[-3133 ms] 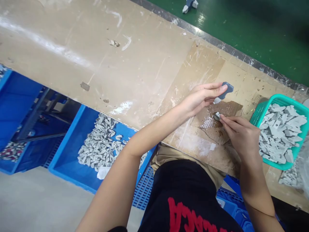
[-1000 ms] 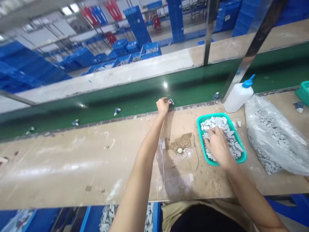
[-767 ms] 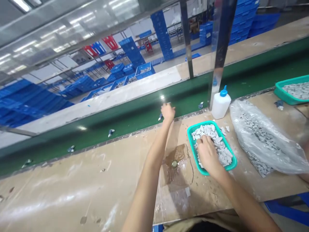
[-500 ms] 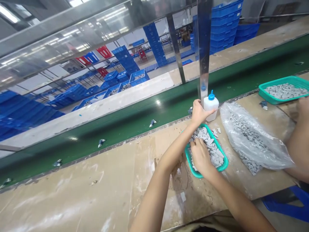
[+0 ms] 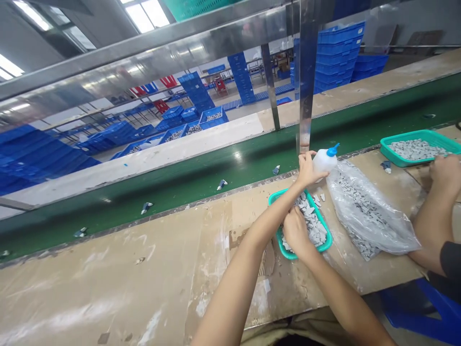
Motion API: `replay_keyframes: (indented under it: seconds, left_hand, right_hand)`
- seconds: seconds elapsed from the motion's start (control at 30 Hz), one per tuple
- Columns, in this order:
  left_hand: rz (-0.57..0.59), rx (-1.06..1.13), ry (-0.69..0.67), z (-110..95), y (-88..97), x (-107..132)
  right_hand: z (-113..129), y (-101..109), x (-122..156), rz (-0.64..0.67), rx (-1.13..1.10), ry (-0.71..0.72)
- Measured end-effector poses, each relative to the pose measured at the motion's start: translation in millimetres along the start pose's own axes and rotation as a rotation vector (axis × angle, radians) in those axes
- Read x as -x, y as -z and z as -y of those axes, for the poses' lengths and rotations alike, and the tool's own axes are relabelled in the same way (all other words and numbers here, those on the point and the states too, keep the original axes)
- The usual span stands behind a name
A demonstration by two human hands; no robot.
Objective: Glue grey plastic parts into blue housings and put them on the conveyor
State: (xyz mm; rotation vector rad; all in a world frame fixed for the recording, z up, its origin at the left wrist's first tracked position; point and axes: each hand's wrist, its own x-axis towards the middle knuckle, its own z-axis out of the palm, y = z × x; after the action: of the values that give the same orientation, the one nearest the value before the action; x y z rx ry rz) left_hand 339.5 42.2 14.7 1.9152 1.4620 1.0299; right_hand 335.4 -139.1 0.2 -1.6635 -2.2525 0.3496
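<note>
My left hand (image 5: 308, 170) grips a white plastic glue bottle (image 5: 325, 161) with a blue nozzle, holding it tilted above the bench. My right hand (image 5: 296, 232) rests among grey angular pieces (image 5: 312, 226) in a teal plastic basket (image 5: 326, 241), and its fingers are curled, hiding whether it holds one. My left forearm crosses above the basket. A clear plastic bag (image 5: 367, 214) holding more grey pieces lies just right of the basket.
A green conveyor belt (image 5: 180, 180) carrying small scattered parts runs behind the scuffed bench (image 5: 144, 274). A co-worker's hand (image 5: 444, 173) is at the right, near a second teal basket (image 5: 396, 158). A steel post (image 5: 305, 86) rises behind the bottle, and blue crates stand beyond.
My left hand has moved from the belt edge to the bottle and lifted and tilted it. My right hand has stayed in the basket while the view swung rightward.
</note>
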Motion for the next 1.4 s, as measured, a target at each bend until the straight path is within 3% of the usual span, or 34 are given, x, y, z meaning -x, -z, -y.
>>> replay_keyframes:
  seconds: [0.13, 0.27, 0.37, 0.43, 0.5, 0.6, 0.7, 0.8, 0.93, 1.1, 1.4]
  left_hand:
    - [0.084, 0.152, -0.137, 4.4, 1.1, 6.9]
    - [-0.129, 0.215, -0.202, -4.5, 26.1, 33.8]
    - [-0.330, 0.304, -0.146, -16.3, 72.2, 74.2]
    - [-0.440, 0.306, -0.097, -22.6, 115.4, 108.9]
    - [-0.487, 0.174, -0.004, -24.5, 161.9, 148.5]
    - [-0.439, -0.031, 0.094, -15.3, 219.6, 215.0]
    - [-0.268, -0.246, 0.185, 4.6, 248.0, 279.3]
    - [-0.135, -0.479, 0.293, 24.5, 249.3, 325.9]
    - [-0.031, -0.722, 0.316, 41.7, 234.5, 355.1]
    - [0.055, -0.916, 0.282, 48.0, 220.8, 363.8]
    - [0.130, -1.139, 0.184, 38.4, 207.7, 357.4]
  right_hand:
    - [-0.2, -0.5, 0.0, 0.000, 0.020, 0.016]
    - [-2.8, -0.4, -0.9, 0.003, 0.043, 0.046]
    - [-6.0, -1.4, -0.4, 0.013, 0.051, 0.065]
    - [-8.3, -3.2, 0.1, 0.025, 0.046, 0.078]
    - [-10.9, -6.3, 0.3, 0.033, 0.040, 0.080]
    - [-15.6, -12.6, -0.1, -0.020, 0.059, 0.099]
    - [-21.2, -18.4, -0.5, -0.080, 0.043, 0.137]
    - [-25.9, -21.7, -0.6, -0.105, 0.014, 0.150]
    - [-28.3, -22.2, -1.2, -0.125, 0.001, 0.160]
    - [-27.4, -20.5, -1.8, -0.125, -0.009, 0.158]
    - [-26.4, -19.0, -2.4, -0.087, -0.021, 0.131]
